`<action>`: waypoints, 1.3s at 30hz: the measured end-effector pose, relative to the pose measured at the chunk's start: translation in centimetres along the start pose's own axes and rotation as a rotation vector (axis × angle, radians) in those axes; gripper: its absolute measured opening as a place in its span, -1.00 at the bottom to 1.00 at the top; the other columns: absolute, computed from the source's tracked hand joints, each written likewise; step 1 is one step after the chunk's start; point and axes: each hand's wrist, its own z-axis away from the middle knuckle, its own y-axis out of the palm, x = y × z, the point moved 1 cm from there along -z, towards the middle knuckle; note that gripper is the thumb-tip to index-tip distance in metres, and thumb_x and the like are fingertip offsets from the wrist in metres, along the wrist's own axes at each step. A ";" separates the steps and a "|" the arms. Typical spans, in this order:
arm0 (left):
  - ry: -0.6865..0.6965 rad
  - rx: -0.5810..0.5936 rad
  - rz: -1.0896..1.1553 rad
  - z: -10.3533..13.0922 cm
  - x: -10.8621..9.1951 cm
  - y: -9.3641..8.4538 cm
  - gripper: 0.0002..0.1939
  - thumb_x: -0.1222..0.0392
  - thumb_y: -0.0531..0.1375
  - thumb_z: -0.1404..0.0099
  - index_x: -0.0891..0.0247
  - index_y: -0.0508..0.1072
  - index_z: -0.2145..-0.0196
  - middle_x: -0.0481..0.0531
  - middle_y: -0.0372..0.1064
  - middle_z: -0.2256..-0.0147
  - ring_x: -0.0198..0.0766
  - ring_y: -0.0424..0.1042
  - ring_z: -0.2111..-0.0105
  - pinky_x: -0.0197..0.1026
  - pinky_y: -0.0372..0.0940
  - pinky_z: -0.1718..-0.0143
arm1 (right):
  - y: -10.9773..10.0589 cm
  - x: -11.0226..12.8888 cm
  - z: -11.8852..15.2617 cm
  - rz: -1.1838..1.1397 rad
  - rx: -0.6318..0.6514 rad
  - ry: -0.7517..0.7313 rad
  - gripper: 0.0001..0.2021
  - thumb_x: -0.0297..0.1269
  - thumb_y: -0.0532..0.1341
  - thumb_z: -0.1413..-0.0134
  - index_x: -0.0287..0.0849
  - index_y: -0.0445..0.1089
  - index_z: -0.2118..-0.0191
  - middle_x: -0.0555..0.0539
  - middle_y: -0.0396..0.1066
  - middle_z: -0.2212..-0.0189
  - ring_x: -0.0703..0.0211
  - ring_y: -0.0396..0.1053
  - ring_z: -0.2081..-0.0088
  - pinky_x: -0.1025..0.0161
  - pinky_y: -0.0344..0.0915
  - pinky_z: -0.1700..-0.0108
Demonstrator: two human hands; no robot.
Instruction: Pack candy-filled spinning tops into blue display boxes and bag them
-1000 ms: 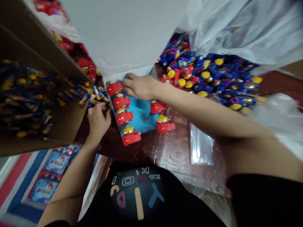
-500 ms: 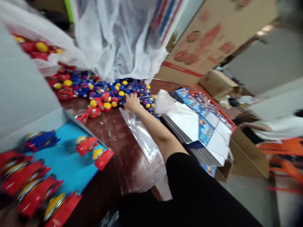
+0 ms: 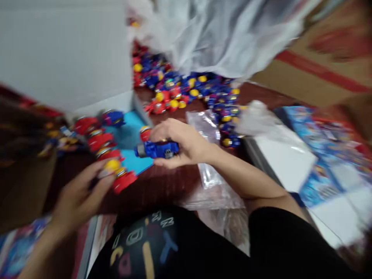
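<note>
Here's the right hand (image 3: 188, 143), closed round a blue toy (image 3: 162, 150): fingers curled over the far side, thumb along the near side, the dark tip sticking out to the left. It's up over the near right edge of the box (image 3: 130, 128), just beside a lone red toy (image 3: 144, 133) there. That forearm slants in from the right, elbow bent, black sleeve (image 3: 276, 228) above it.

Over to the left hand (image 3: 78, 193), partly open and badly blurred, thumb and fingers a little apart. Its fingertips are right at the yellow cap of the front red toy (image 3: 125, 182), at the near left corner of the box; touching, by the look of it, but whether they grip it I can't tell. The left arm reaches up from the lower left, the hand angled in toward the box.

Behind those fingertips, more red toys (image 3: 100, 142) line the box's left side, and another blue toy (image 3: 114, 117) lies at the back. Out on the desk (image 3: 165, 186), beyond the box, there's a heap (image 3: 209, 91) of blue and red toys, a clear bag (image 3: 210, 176) nearer.
</note>
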 end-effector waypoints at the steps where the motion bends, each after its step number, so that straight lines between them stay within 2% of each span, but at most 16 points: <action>1: -0.011 0.017 0.031 1.4 -0.4 -0.6 -0.62 -0.11 0.21 -0.51 0.05 0.57 -0.16 -0.07 0.66 0.03 -0.14 0.64 0.12 -0.21 0.52 0.06 | 1.3 0.9 -0.7 -0.046 0.025 -0.091 -0.61 0.08 0.34 -0.38 -0.13 0.37 -0.02 -0.10 0.56 0.07 0.10 0.53 0.01 0.10 0.43 -0.13; 5: 0.134 0.129 0.164 2.2 -1.4 -1.7 -0.70 0.01 0.18 -0.59 0.23 0.55 -0.10 0.03 0.64 0.08 -0.24 0.62 0.15 -0.28 0.49 0.07 | 4.3 2.0 -2.2 -0.116 0.099 -0.194 -0.66 -0.03 0.39 -0.36 -0.11 0.35 -0.02 -0.13 0.54 0.09 0.11 0.52 0.06 0.12 0.48 -0.01; 9: 0.390 0.003 -0.085 2.1 -1.3 -2.3 -0.71 0.08 0.13 -0.65 0.30 0.49 -0.12 0.09 0.57 0.12 -0.23 0.58 0.17 -0.27 0.45 0.16 | 5.2 2.8 -2.2 -0.145 0.146 -0.178 -0.71 -0.12 0.41 -0.31 -0.06 0.32 0.04 -0.10 0.52 0.15 0.10 0.52 0.14 0.16 0.48 0.13; 14: 0.629 -0.205 -0.417 2.9 -0.7 -1.1 -0.71 0.12 0.09 -0.66 0.38 0.44 -0.11 0.09 0.50 0.26 -0.16 0.50 0.34 -0.15 0.41 0.28 | 5.4 5.6 -1.8 -0.277 0.180 0.363 -0.74 -0.07 0.37 -0.38 -0.11 0.36 0.13 0.01 0.47 0.35 0.26 0.39 0.43 0.29 0.34 0.43; 16: 0.628 -0.206 -0.431 2.8 -0.2 -0.8 -0.72 0.12 0.08 -0.66 0.37 0.44 -0.11 0.10 0.52 0.25 -0.16 0.51 0.33 -0.14 0.42 0.27 | 4.8 6.1 -2.0 -0.258 0.256 0.444 -0.63 0.06 0.33 -0.40 -0.14 0.39 -0.01 -0.06 0.53 0.25 0.18 0.49 0.35 0.25 0.44 0.38; 18: 0.548 -0.148 -0.356 2.6 0.3 -1.0 -0.71 0.10 0.08 -0.67 0.35 0.43 -0.13 0.15 0.55 0.16 -0.16 0.56 0.24 -0.18 0.44 0.21 | 3.4 6.1 -2.4 -0.159 0.248 0.301 -0.30 0.26 0.35 -0.30 -0.16 0.31 -0.28 -0.27 0.50 -0.11 -0.11 0.57 -0.07 0.03 0.62 0.05; 20: 0.445 -0.061 -0.207 2.3 0.5 -1.8 -0.71 0.10 0.11 -0.66 0.33 0.43 -0.15 0.16 0.57 0.09 -0.18 0.59 0.14 -0.22 0.46 0.15 | 1.7 5.6 -2.6 0.046 0.187 0.045 -0.11 0.25 0.44 -0.18 -0.03 0.18 -0.46 -0.32 0.23 -0.43 -0.37 0.22 -0.47 -0.26 0.48 -0.32; 21: 0.400 -0.011 -0.113 2.3 0.5 -2.3 -0.72 0.10 0.13 -0.65 0.32 0.44 -0.15 0.14 0.58 0.07 -0.20 0.60 0.12 -0.24 0.46 0.13 | 0.9 5.3 -2.7 0.158 0.173 -0.090 -0.16 0.11 0.49 -0.20 0.09 0.19 -0.48 -0.24 0.13 -0.51 -0.38 0.06 -0.55 -0.33 0.38 -0.41; 22: 0.362 0.043 -0.019 2.2 0.4 -2.7 -0.73 0.09 0.15 -0.64 0.29 0.45 -0.14 0.10 0.58 0.08 -0.21 0.60 0.12 -0.26 0.45 0.13 | 0.2 5.1 -2.8 0.258 0.176 -0.219 -0.26 -0.10 0.49 -0.26 0.18 0.24 -0.45 -0.14 0.11 -0.53 -0.33 0.02 -0.57 -0.33 0.35 -0.45; 24: 0.312 0.132 0.134 2.2 -0.1 -3.3 -0.75 0.06 0.14 -0.64 0.25 0.49 -0.07 0.03 0.60 0.12 -0.26 0.59 0.19 -0.29 0.44 0.19 | -0.6 4.8 -2.8 0.385 0.220 -0.403 -0.38 -0.46 0.35 -0.36 0.26 0.34 -0.38 0.01 0.23 -0.49 -0.15 0.23 -0.49 -0.15 0.46 -0.39; 25: 0.305 0.148 0.171 2.2 -0.4 -3.4 -0.75 0.05 0.14 -0.65 0.24 0.51 -0.03 0.01 0.59 0.15 -0.28 0.58 0.23 -0.31 0.43 0.23 | -0.8 4.9 -2.8 0.415 0.239 -0.447 -0.39 -0.51 0.29 -0.39 0.21 0.34 -0.40 -0.01 0.31 -0.45 -0.08 0.36 -0.42 -0.03 0.53 -0.33; 27: 0.334 0.104 0.135 2.3 -1.1 -3.2 -0.73 0.02 0.12 -0.65 0.25 0.51 0.00 0.01 0.58 0.19 -0.29 0.56 0.27 -0.31 0.41 0.27 | -0.9 5.3 -2.9 0.467 0.199 -0.450 -0.41 -0.38 0.28 -0.46 -0.02 0.25 -0.51 -0.15 0.48 -0.32 0.00 0.56 -0.21 0.16 0.63 -0.13; 30: 0.401 -0.050 -0.050 2.1 -1.3 -2.8 -0.71 0.04 0.14 -0.65 0.26 0.48 -0.12 0.09 0.58 0.09 -0.24 0.59 0.15 -0.26 0.47 0.11 | -0.7 5.9 -3.3 0.546 0.093 -0.322 -0.22 -0.07 0.31 -0.47 -0.22 0.05 -0.59 -0.19 0.65 -0.05 0.08 0.67 0.14 0.24 0.62 0.21; 33: 0.420 -0.153 -0.185 0.2 -0.2 -3.0 -0.55 -0.03 0.17 -0.63 0.24 0.41 -0.31 0.19 0.54 -0.14 -0.11 0.55 -0.14 -0.11 0.45 -0.20 | -1.0 5.2 -4.4 0.629 0.112 -0.144 -0.31 0.02 0.27 -0.48 -0.09 0.14 -0.55 -0.14 0.65 -0.06 0.07 0.67 0.14 0.20 0.59 0.20; 37: 0.429 -0.242 -0.272 -6.6 2.2 -3.7 -0.42 -0.12 0.19 -0.59 0.21 0.39 -0.40 0.17 0.25 -0.45 0.03 0.25 -0.45 0.14 0.14 -0.52 | -0.9 2.6 -7.1 0.814 0.250 0.184 -0.33 0.20 0.15 -0.50 -0.12 0.28 -0.48 -0.28 0.58 -0.16 -0.26 0.62 -0.06 -0.02 0.53 0.12; 39: 0.390 -0.169 -0.284 -10.5 3.4 -3.3 -0.56 -0.03 0.20 -0.58 0.13 0.52 -0.30 0.06 0.35 -0.40 -0.01 0.32 -0.41 0.11 0.17 -0.52 | 0.3 1.5 -8.6 0.870 0.451 0.293 -0.35 0.17 0.13 -0.51 -0.10 0.26 -0.49 -0.31 0.57 -0.15 -0.31 0.59 -0.07 0.01 0.45 0.20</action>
